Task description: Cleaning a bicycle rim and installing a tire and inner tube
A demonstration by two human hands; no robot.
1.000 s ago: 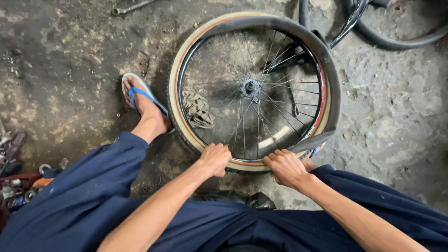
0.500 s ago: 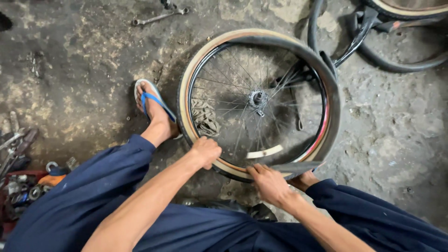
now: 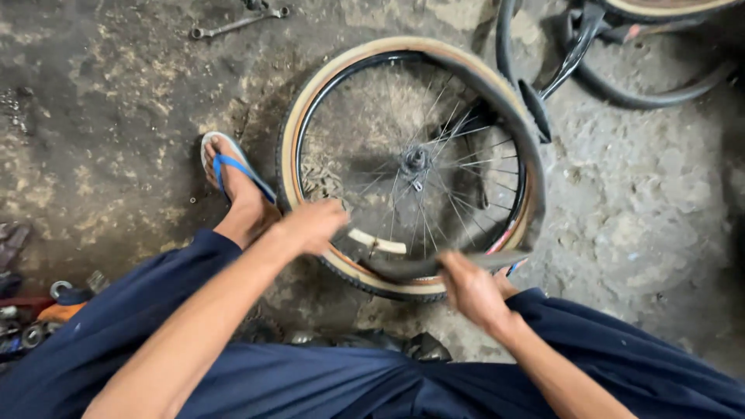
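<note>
Bicycle wheel [image 3: 411,163] flat on concrete floor [image 3: 116,116]. Tan-walled tyre [image 3: 310,116] seated from 8 through 3 o'clock; off the rim around 5–6. Right hand [image 3: 473,291] grasps the loose tyre section; left hand [image 3: 314,225] blurred, grip unclear.

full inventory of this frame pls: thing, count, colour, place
bicycle wheel: 1, tan-walled tyre on dark spoked rim, flat on floor, centre
inner tube: 1, black, pulled out at the wheel's near edge
second tyre: 1, black, top right, partly out of frame
bike frame part: 1, black, top right, over the wheel's far edge
wrench: 1, grey metal, floor, top left
small metal parts: several, grey and orange, far left edge
concrete floor: grey, stained
sandal: 1, blue strap, on foot left of wheel
trousers: dark blue, bottom
left hand: blurred, at the wheel's near-left rim
right hand: on the inner tube, near edge
</note>
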